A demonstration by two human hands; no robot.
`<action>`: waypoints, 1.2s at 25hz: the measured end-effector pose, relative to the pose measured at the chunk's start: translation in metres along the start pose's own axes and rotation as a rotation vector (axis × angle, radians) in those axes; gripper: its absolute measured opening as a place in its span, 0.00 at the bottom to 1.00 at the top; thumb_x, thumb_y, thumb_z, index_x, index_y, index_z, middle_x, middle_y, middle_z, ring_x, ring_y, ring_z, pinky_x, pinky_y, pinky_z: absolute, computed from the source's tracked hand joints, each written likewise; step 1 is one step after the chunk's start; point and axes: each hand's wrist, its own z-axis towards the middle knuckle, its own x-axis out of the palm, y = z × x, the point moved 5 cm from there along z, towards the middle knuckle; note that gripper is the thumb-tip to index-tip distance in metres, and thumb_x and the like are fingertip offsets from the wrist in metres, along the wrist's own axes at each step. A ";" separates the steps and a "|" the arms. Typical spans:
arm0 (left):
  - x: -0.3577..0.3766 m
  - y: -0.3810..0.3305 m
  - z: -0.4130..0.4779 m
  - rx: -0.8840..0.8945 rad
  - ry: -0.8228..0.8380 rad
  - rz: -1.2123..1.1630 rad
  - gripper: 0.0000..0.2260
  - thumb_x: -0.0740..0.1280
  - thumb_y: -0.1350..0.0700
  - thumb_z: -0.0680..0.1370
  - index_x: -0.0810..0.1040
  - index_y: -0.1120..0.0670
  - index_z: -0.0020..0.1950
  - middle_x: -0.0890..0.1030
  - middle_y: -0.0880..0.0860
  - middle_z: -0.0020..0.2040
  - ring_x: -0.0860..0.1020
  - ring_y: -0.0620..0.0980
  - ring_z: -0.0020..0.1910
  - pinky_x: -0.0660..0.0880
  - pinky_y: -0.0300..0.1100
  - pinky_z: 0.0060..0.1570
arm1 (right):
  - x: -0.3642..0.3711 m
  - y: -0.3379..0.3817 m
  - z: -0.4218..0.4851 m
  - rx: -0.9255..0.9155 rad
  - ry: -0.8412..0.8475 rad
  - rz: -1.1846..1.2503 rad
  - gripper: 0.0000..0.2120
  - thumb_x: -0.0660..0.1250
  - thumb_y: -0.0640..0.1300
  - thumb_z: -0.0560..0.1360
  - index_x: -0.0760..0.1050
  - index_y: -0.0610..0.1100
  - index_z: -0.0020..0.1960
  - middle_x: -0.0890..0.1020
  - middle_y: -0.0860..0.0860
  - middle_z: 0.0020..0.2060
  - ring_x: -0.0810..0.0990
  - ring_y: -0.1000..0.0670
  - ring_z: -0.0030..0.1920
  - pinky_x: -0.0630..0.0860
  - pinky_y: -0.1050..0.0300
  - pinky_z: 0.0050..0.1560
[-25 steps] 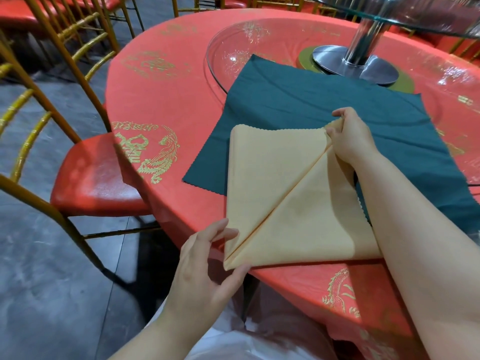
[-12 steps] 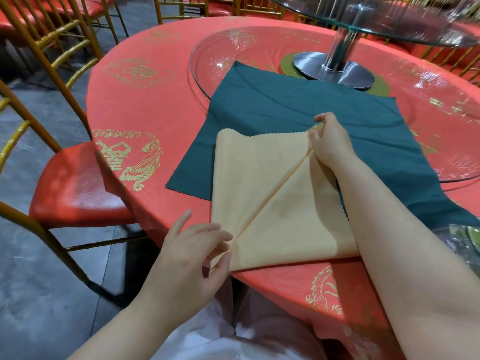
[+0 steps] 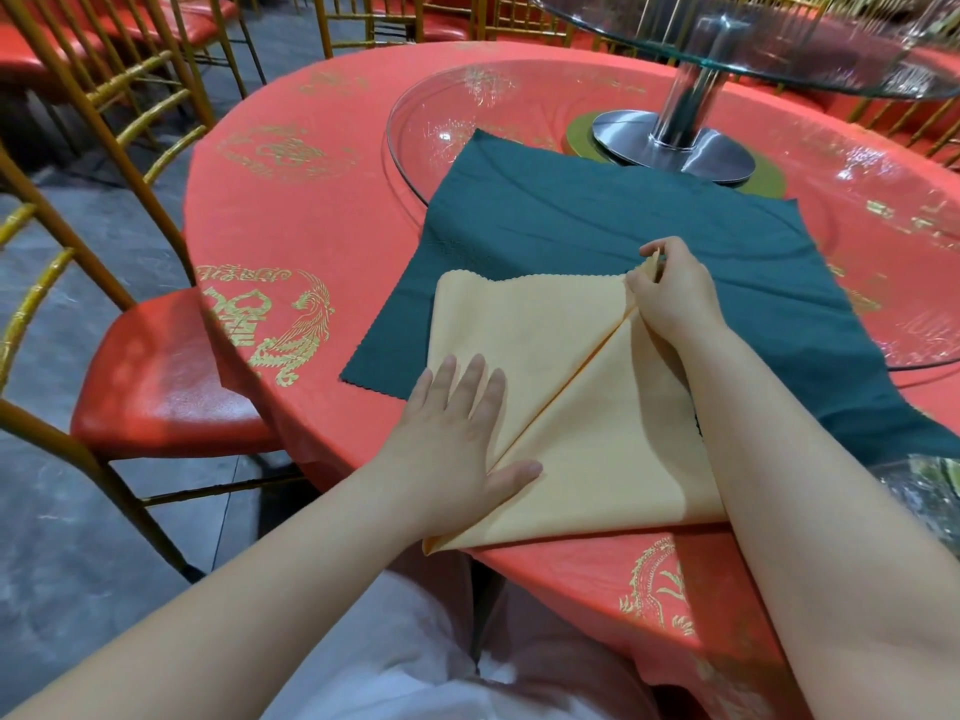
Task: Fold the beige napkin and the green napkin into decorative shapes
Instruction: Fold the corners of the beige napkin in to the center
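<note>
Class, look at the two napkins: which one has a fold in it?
The beige napkin, on top, with a diagonal fold line across it; the green napkin beneath it lies spread flat.

The left arm is bare and comes up from the bottom left. The left hand lies flat, palm down, on the beige napkin. Its fingers are straight, a little apart, and point away from the body. Its thumb sticks out to the side. The right arm is bare too and reaches in from the bottom right, going farther out than the left one. The right hand is curled, knuckles up, and pinches the far corner of the beige napkin. The two hands are well apart.
</note>
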 end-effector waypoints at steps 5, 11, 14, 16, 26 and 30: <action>0.001 -0.001 0.000 0.017 0.006 0.025 0.34 0.43 0.33 0.75 0.34 0.47 0.74 0.35 0.56 0.75 0.33 0.58 0.73 0.34 0.51 0.71 | -0.005 0.002 -0.004 0.010 -0.166 -0.239 0.15 0.61 0.48 0.77 0.69 0.46 0.62 0.73 0.43 0.59 0.67 0.41 0.61 0.62 0.50 0.61; 0.002 0.000 0.002 0.049 -0.006 0.012 0.36 0.34 0.30 0.67 0.33 0.44 0.72 0.36 0.56 0.75 0.35 0.58 0.73 0.36 0.51 0.71 | 0.022 0.081 -0.106 -0.548 0.354 -0.395 0.18 0.52 0.52 0.80 0.66 0.50 0.68 0.67 0.52 0.70 0.58 0.52 0.71 0.43 0.50 0.70; 0.001 0.000 0.001 0.028 -0.041 -0.015 0.41 0.33 0.34 0.66 0.34 0.55 0.74 0.39 0.56 0.76 0.36 0.55 0.74 0.36 0.49 0.72 | 0.050 0.070 -0.166 -0.694 0.593 -0.409 0.23 0.46 0.51 0.81 0.50 0.51 0.75 0.53 0.53 0.76 0.46 0.54 0.75 0.38 0.50 0.71; 0.000 0.000 0.000 0.022 -0.047 -0.054 0.44 0.33 0.34 0.63 0.34 0.58 0.73 0.39 0.55 0.76 0.36 0.53 0.74 0.36 0.47 0.72 | 0.055 0.055 -0.168 -0.664 0.578 -0.390 0.24 0.45 0.52 0.81 0.43 0.52 0.76 0.48 0.54 0.76 0.43 0.55 0.75 0.38 0.53 0.72; -0.021 0.051 0.032 0.130 0.220 0.027 0.57 0.51 0.22 0.56 0.36 0.52 0.75 0.37 0.47 0.75 0.37 0.44 0.73 0.32 0.56 0.69 | 0.062 0.043 -0.162 -0.686 0.531 -0.512 0.35 0.30 0.64 0.70 0.40 0.53 0.75 0.42 0.56 0.75 0.39 0.57 0.74 0.33 0.56 0.69; -0.028 0.065 0.063 0.116 0.260 0.103 0.57 0.60 0.26 0.60 0.35 0.54 0.74 0.36 0.49 0.76 0.37 0.44 0.73 0.31 0.58 0.69 | 0.062 0.043 -0.163 -0.680 0.533 -0.513 0.35 0.30 0.64 0.70 0.40 0.53 0.75 0.42 0.56 0.75 0.39 0.57 0.74 0.32 0.57 0.69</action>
